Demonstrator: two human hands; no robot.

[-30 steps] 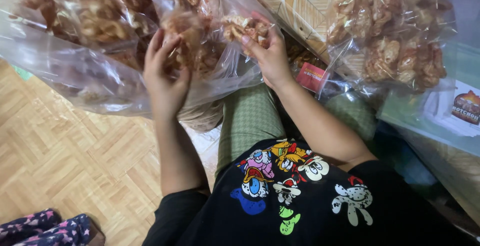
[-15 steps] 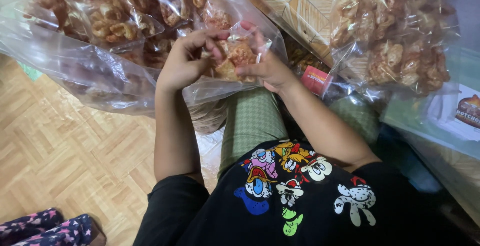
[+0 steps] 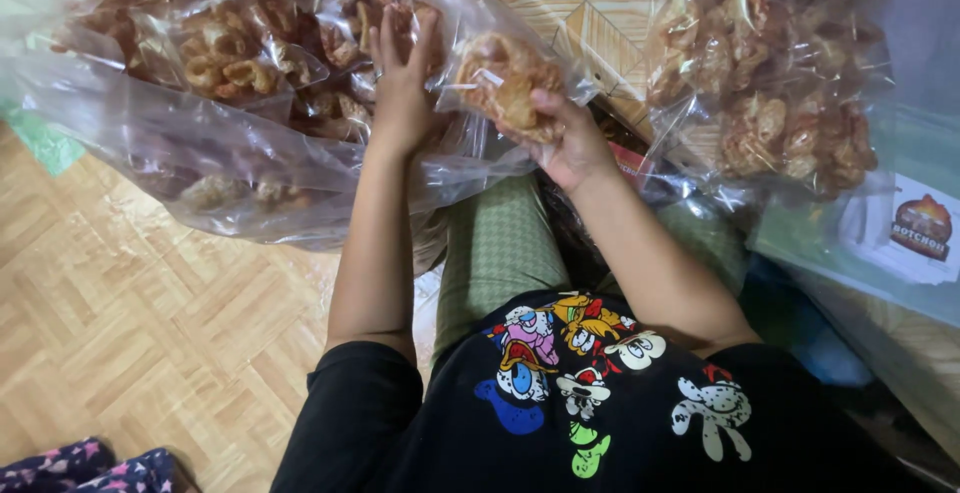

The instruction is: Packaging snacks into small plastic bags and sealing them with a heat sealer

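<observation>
Head view: right hand [image 3: 570, 143] fingers grasp a small snack bag [image 3: 505, 78]; left hand [image 3: 400, 83] (fingers released) inside big bag [image 3: 180, 143].

Glossy clear plastic bags [image 3: 200, 143]; glossy wood-pattern floor [image 3: 130, 323].

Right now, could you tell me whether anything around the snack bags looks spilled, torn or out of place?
Nothing stands out. The right hand holds a small sealed pack of fried snacks, the left hand reaches into the large clear bag of packs, and no pieces lie loose on the wood-pattern floor.
</observation>
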